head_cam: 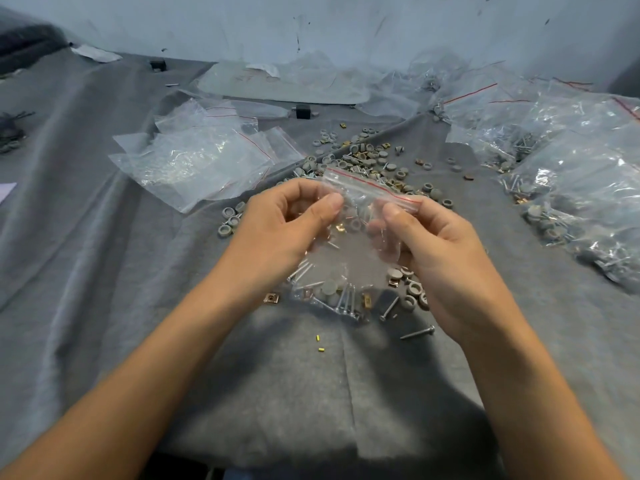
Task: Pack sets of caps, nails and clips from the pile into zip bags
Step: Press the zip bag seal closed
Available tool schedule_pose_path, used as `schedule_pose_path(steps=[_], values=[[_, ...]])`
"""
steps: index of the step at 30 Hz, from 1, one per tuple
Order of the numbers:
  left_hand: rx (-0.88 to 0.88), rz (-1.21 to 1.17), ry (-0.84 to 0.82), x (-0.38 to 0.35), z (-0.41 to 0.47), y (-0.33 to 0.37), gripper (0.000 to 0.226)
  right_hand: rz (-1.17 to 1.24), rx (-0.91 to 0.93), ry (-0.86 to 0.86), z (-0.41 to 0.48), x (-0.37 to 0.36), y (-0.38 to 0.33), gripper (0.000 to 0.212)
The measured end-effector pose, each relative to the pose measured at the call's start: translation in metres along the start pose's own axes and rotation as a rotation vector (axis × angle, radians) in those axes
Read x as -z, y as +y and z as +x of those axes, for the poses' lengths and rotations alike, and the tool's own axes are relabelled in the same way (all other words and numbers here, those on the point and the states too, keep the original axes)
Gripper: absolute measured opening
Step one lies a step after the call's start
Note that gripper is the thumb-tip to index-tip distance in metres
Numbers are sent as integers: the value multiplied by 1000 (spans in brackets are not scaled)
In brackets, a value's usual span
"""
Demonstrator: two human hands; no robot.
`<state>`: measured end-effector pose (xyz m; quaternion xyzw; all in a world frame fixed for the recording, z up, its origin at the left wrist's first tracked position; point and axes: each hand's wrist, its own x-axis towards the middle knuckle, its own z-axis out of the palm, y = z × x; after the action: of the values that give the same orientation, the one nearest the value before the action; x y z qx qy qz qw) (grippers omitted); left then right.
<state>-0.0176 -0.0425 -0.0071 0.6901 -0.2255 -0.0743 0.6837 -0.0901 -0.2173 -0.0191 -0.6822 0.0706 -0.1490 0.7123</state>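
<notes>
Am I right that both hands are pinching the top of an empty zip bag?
Not quite: the zip bag pinched by the left hand and right hand is not empty; the head view shows nails, caps and clips at its bottom.

We work with a bare left hand point(277, 223) and a bare right hand point(433, 244); our forearms point(145, 368) are uncovered, thumbnails point(334, 202) cut short.

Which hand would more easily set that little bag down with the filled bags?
Probably the right hand: it pinches the zip bag, and the filled bags lie on its side.
</notes>
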Motion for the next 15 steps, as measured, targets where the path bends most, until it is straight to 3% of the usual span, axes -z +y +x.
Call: schedule_pose_path(steps=[8,15], values=[[-137,-9,66,13,2,8,11,9,80,-72,-3,4,-8,15],[-167,-21,48,4,-5,14,10,-112,167,-77,-8,2,-29,39]])
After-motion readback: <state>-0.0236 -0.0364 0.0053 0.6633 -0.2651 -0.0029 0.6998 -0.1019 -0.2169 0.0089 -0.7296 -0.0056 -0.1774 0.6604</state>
